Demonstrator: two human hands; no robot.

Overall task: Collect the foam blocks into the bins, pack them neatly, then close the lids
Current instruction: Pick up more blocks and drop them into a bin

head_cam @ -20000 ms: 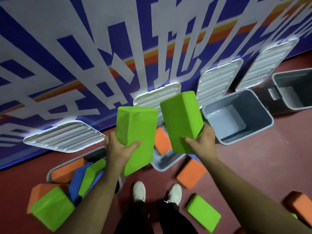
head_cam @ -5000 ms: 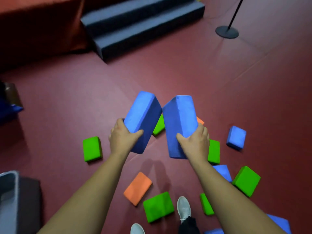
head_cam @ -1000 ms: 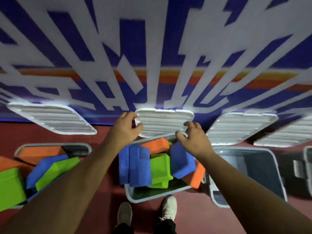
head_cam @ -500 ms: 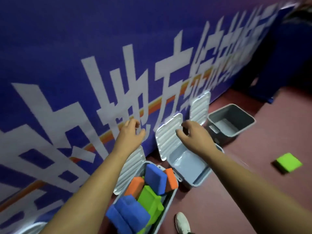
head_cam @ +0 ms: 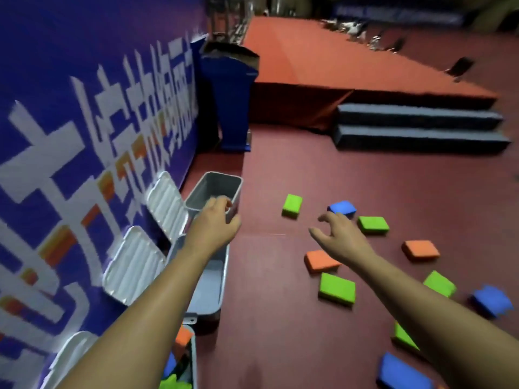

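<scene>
The left hand (head_cam: 216, 224) is being held in the air just in front of the far grey plastic bin (head_cam: 209, 188), its fingers loosely curled with nothing being gripped. The right hand (head_cam: 344, 234) is being stretched out above the dark red carpeted floor (head_cam: 280, 318), fingers spread and relaxed, nothing being held. Along the floor's left edge three bins are being kept in a row beside the blue printed banner wall (head_cam: 56, 80): the far one, a middle grey plastic bin (head_cam: 209, 296) partly hidden by the left forearm, and a near grey plastic bin (head_cam: 193, 357) at the bottom edge, in which orange, blue and green foam blocks are being carried. White ribbed plastic lids (head_cam: 134, 265) are being propped open against the banner. Loose foam blocks are being left scattered over the floor's right half: a far green foam block (head_cam: 292, 204), a blue foam block (head_cam: 343, 207) just beyond the right fingertips, a second green foam block (head_cam: 373, 224), two orange foam blocks (head_cam: 321, 261), and further green and blue ones toward the lower right corner. A red raised stage (head_cam: 337, 57) with grey steps (head_cam: 418, 127) is being shown at the far edge.
</scene>
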